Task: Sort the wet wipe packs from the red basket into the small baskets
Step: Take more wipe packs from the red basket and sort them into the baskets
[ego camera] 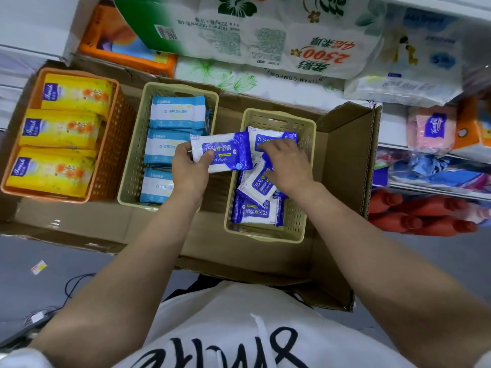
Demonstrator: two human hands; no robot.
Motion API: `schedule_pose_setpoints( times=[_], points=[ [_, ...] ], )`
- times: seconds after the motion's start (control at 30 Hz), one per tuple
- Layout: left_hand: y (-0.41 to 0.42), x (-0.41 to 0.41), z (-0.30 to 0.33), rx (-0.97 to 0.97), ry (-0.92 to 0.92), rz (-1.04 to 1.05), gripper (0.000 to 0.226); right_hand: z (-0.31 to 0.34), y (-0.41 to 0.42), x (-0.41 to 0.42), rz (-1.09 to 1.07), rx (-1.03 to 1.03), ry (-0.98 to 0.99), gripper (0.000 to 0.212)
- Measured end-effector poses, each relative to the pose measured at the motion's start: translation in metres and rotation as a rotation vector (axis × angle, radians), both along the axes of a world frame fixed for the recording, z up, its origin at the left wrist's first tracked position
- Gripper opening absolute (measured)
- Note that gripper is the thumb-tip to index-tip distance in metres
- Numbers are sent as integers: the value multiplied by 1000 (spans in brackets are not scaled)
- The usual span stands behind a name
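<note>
Left hand point(190, 166) pinches a dark-blue alcohol wipe pack point(221, 151) by its near-left corner, thumb on its printed face, holding it level above the gap between the two beige baskets. Right hand point(288, 162) lies palm-down inside the right beige basket point(309, 128), fingers spread over the far pack in the pile of dark-blue packs point(259, 200); whether it grips or only presses, I cannot tell. Judgement: it is steadying or shifting the pile to make room for the held pack.

Middle beige basket point(132, 160) holds light-blue packs point(175, 114) in a tidy row running far to near. Orange basket point(106, 166) at the left holds three yellow packs point(59, 128), also in a row. All three baskets sit on a flattened cardboard box point(342, 160); its right flap stands up. One kind per basket, so the held pack belongs on the right.

Red basket is not in view. Shelf point(414, 147) beyond carries tissue bundles.
</note>
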State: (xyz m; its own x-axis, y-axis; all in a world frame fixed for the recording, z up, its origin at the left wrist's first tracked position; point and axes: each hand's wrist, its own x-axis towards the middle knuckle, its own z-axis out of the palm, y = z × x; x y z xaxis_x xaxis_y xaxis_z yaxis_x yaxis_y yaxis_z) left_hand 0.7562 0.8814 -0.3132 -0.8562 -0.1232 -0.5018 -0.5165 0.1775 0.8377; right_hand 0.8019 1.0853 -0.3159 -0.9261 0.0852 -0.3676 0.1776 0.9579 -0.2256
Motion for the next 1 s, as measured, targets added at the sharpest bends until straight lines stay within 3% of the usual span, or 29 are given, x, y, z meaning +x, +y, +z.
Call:
schedule_pose_setpoints(
  times=[0.07,0.13,0.23,0.4,0.5,0.8,0.9,1.0],
  points=[
    [0,0,-1,-8,-2,-1,31,-3,-1,-5,216,11,-88,66],
    [-1,0,-1,-9,-4,1,31,-9,1,-6,264,86,-121,61],
    [-2,0,-2,8,-5,8,32,-12,3,-4,190,186,-120,49],
    [-1,-1,-1,5,0,4,32,-15,-4,16,25,-48,-330,26],
    [1,-1,-1,-9,5,-9,32,-21,-14,32,61,-31,-403,28],
    [4,3,-3,10,14,-21,31,-28,-21,50,46,-27,-129,30],
    [3,3,-3,16,14,-19,32,-29,-23,47,-152,-76,95,46],
    [4,2,-2,13,9,-18,33,-32,-18,35,-253,-79,66,66]
  ],
)
